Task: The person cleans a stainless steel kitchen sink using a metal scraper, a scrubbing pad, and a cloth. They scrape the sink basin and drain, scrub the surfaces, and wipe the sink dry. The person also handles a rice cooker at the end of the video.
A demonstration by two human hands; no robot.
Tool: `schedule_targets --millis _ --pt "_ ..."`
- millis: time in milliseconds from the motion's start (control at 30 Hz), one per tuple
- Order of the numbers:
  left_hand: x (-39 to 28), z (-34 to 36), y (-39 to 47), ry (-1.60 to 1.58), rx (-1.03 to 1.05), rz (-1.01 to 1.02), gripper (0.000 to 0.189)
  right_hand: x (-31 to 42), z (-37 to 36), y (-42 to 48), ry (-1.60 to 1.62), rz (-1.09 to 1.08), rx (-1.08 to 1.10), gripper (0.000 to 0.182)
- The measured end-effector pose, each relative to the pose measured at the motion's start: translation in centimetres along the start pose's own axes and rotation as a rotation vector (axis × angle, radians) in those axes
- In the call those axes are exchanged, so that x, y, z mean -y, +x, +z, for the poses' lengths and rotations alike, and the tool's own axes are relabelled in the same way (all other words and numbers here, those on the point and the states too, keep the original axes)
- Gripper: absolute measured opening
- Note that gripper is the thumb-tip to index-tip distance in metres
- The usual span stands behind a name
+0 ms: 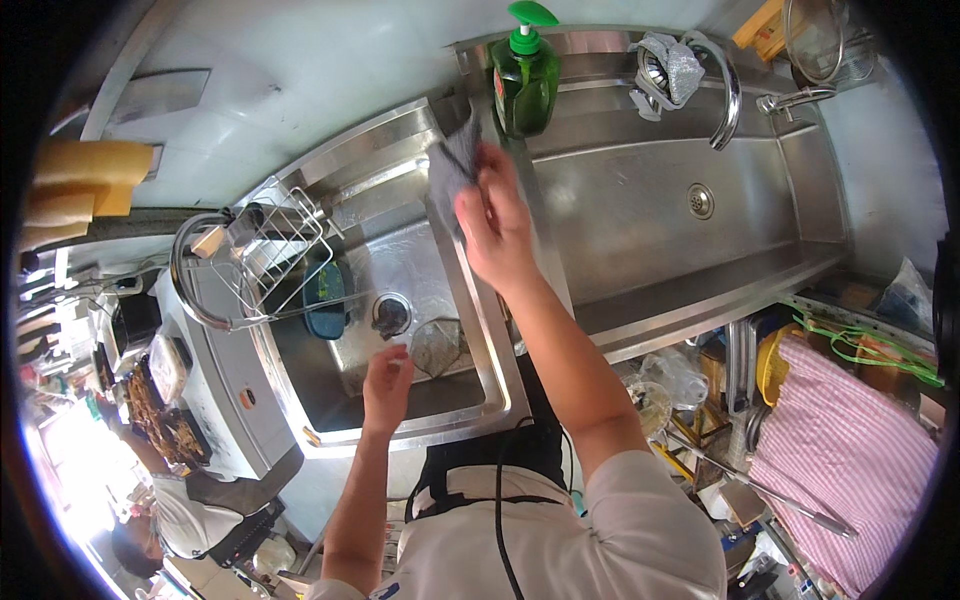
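Note:
My right hand (495, 217) grips a grey cloth (454, 169) over the strip between two stainless steel sinks, close to a green pump bottle (527, 82). The cloth hangs from the fingers, slightly blurred. My left hand (388, 386) is above the near part of the left sink (480, 300), its fingers curled and blurred; I cannot tell whether it holds something. Beyond its fingertips is the drain (391, 311) with dark matter in it. Next to the drain lies a greyish-brown, cloth-like piece (439, 349). A blue container (325, 300) sits at the sink's left side.
A wire rack (281, 251) and a curved faucet (180, 262) overhang the left sink. The right sink (622, 225) has another curved faucet (727, 97) behind it. At lower right lies a pink checked cloth (840, 465). Another person (187, 517) is at lower left.

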State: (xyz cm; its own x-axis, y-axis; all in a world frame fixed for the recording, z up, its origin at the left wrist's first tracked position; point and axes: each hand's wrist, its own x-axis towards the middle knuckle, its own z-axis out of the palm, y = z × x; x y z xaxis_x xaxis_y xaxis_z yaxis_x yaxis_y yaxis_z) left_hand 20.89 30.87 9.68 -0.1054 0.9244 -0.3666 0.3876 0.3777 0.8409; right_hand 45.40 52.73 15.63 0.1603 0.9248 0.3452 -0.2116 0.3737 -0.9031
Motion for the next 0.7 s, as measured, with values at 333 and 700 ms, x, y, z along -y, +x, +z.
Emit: schedule_targets --millis 333,700 --pt "3.4 2.0 -6.9 -0.195 -0.048 -0.23 0.027 -14.6 3.3 7.5 -0.497 0.458 -0.102 0.059" --pt "6.0 0.6 -8.2 -0.088 -0.039 -0.163 0.029 -15.7 -1.8 5.3 -1.025 0.647 0.142 0.058"
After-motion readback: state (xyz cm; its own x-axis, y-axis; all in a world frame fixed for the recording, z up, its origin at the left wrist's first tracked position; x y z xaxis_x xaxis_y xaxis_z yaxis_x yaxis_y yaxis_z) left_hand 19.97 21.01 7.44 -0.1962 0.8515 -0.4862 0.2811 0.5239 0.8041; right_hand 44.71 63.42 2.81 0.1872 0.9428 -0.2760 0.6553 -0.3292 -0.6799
